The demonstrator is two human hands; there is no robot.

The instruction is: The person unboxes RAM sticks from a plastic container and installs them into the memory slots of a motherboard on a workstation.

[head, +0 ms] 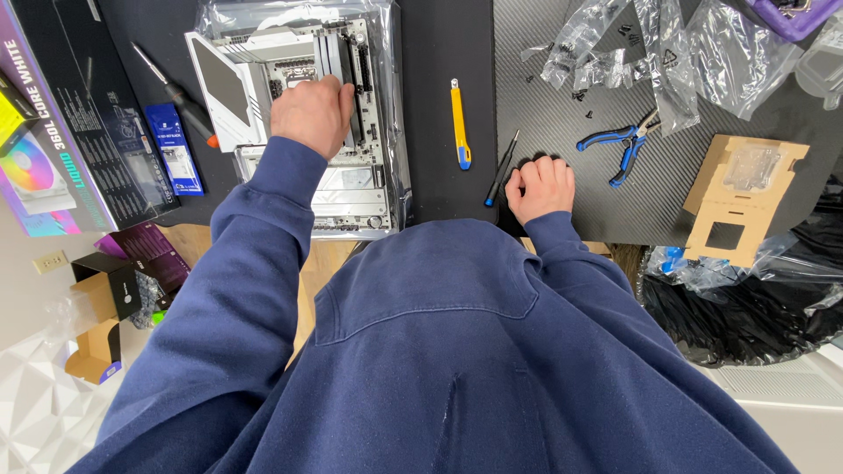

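Observation:
A white and silver computer motherboard (351,189) lies on a clear plastic bag on the black mat. My left hand (312,114) rests on the board's middle, fingers curled down on the upright memory sticks (341,53); what the fingertips grip is hidden. My right hand (540,187) lies flat on the mat near the table's front edge, fingers bent, holding nothing. A small black screwdriver (503,167) lies just left of that hand. Both arms wear dark blue sleeves.
A yellow utility knife (459,123) lies between my hands. Blue-handled pliers (623,145), loose screws and plastic bags (676,53) sit right. A cardboard insert (738,193) lies far right. A red-tipped screwdriver (180,92), blue packet (176,149) and large box (61,132) are left.

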